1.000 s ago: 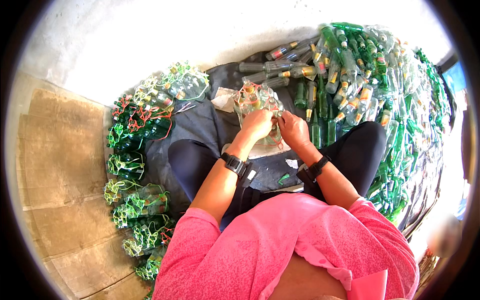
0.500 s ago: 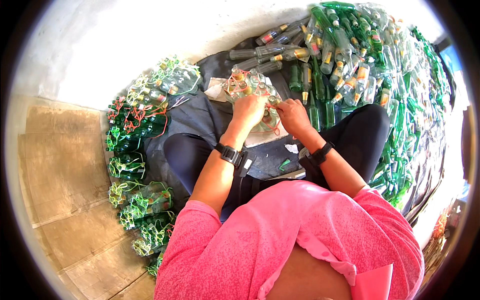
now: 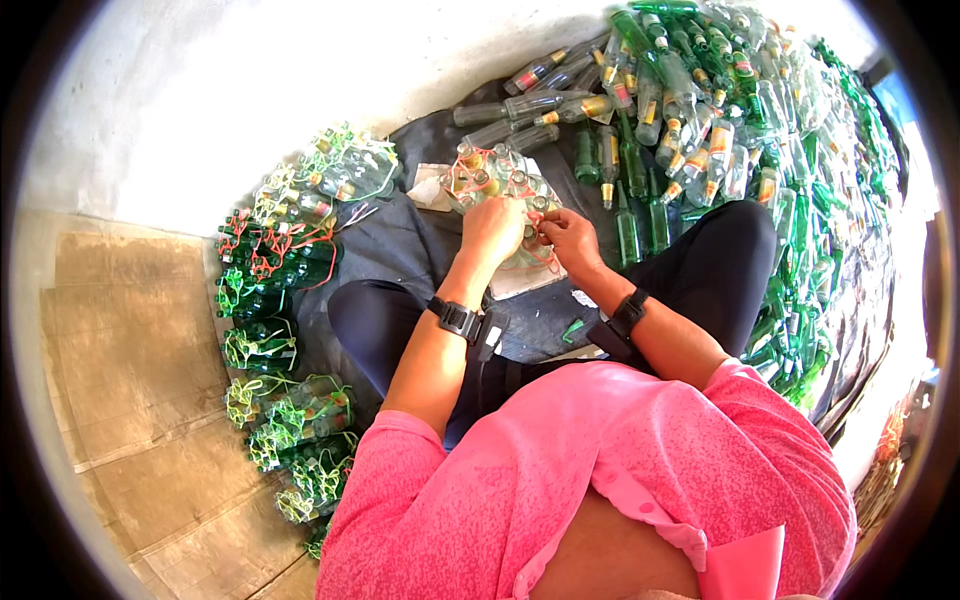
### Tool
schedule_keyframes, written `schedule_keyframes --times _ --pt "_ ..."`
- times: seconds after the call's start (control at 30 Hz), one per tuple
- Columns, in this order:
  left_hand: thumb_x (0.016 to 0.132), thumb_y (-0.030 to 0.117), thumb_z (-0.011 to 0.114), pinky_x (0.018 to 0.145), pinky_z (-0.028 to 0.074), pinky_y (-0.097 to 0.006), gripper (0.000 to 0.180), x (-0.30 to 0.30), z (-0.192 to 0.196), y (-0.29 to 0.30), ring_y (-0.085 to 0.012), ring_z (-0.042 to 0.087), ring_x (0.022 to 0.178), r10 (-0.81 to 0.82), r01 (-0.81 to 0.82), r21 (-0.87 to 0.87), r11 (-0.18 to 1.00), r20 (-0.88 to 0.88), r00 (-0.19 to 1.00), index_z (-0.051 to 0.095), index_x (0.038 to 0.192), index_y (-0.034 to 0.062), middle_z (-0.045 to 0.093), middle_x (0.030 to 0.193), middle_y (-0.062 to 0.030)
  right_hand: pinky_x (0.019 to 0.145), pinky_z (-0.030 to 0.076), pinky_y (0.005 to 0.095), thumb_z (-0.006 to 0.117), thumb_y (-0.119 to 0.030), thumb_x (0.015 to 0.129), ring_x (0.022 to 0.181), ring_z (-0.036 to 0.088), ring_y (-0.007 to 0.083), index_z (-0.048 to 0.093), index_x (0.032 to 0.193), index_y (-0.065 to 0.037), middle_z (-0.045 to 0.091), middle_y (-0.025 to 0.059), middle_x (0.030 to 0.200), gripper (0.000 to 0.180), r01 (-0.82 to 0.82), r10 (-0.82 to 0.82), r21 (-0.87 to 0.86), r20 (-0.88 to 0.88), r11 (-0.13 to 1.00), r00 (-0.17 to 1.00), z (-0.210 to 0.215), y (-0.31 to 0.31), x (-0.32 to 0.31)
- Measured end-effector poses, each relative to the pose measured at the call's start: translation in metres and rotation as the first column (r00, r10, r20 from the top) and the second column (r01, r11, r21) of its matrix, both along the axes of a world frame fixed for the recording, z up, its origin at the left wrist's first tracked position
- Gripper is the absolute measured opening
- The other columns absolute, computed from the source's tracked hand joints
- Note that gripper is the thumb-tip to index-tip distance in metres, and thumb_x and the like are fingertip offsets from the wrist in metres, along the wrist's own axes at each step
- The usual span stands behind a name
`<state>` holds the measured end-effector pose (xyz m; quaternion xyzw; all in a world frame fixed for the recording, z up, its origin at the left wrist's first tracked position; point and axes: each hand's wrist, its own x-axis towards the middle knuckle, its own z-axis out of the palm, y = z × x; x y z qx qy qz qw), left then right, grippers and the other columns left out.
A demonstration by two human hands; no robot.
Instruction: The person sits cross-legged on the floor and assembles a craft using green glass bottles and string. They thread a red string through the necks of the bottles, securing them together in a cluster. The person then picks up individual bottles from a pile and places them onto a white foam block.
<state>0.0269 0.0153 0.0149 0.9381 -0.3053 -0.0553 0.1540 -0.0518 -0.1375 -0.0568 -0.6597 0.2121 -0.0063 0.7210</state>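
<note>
Heaped loose bottles (image 3: pixel 720 140) lie at right; tied bottle bundles (image 3: pixel 290 262) line the left. Between them, 1 clear-bottle bundle (image 3: pixel 516 181) stands mouths up on a pale board (image 3: pixel 520 283), beyond the folded legs. The left hand (image 3: pixel 494 228) curls over it, its fingertips hidden, grip undeterminable; the right hand (image 3: pixel 574 240) appears to pinch red cord (image 3: pixel 537 216). Step in hand, apparently: lacing necks. Next move calls for steady cord tension.
</note>
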Motion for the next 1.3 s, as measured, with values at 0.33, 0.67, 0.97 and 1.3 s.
schedule_keyframes --times 0.33,0.67,0.97,1.3 --pt "0.095 0.024 0.068 0.078 0.057 -0.051 0.019 0.001 0.000 -0.004 -0.0387 0.073 0.088 0.044 -0.041 0.067 0.997 -0.038 0.998 0.077 0.093 0.0084 0.075 0.088 -0.0172 0.072 0.050 0.0286 0.068 -0.018 0.103 0.084 0.063 0.0111 0.075 0.115 0.000 0.072 0.0032 0.097 0.023 0.041 -0.015 0.266 -0.100 0.963 0.995 0.003 0.013 0.001" --pt "0.094 0.022 0.069 0.080 0.057 -0.051 0.018 0.002 0.004 -0.003 -0.0399 0.073 0.089 0.040 -0.036 0.062 0.997 -0.057 0.998 0.078 0.094 0.0066 0.075 0.090 -0.0190 0.042 0.018 0.0290 0.055 -0.016 0.100 0.044 0.023 0.0081 0.049 0.075 -0.015 0.041 -0.0061 0.064 0.025 0.003 0.255 0.713 -0.255 0.701 0.933 0.025 -0.010 0.010" --pt "0.091 0.016 0.071 0.082 0.057 -0.051 0.014 0.008 0.001 0.002 -0.0413 0.073 0.090 -0.002 -0.002 -0.039 0.999 -0.116 0.993 0.080 0.095 0.0064 0.075 0.092 -0.0217 0.040 0.023 0.0245 0.052 -0.016 0.100 0.042 0.030 0.0063 0.053 0.083 -0.013 0.046 -0.0049 0.061 0.018 -0.062 0.375 0.914 -0.101 0.400 0.921 0.026 -0.023 0.008" --pt "0.091 0.017 0.070 0.079 0.057 -0.050 0.013 0.001 0.004 -0.003 -0.0384 0.073 0.089 -0.049 0.049 0.012 0.999 0.027 0.998 0.078 0.092 0.0071 0.075 0.093 -0.0170 0.041 0.024 0.0242 0.054 -0.015 0.097 0.043 0.030 0.0064 0.056 0.087 -0.012 0.048 -0.0044 0.062 0.011 -0.158 0.424 0.940 0.015 0.304 0.906 0.029 -0.028 0.006"
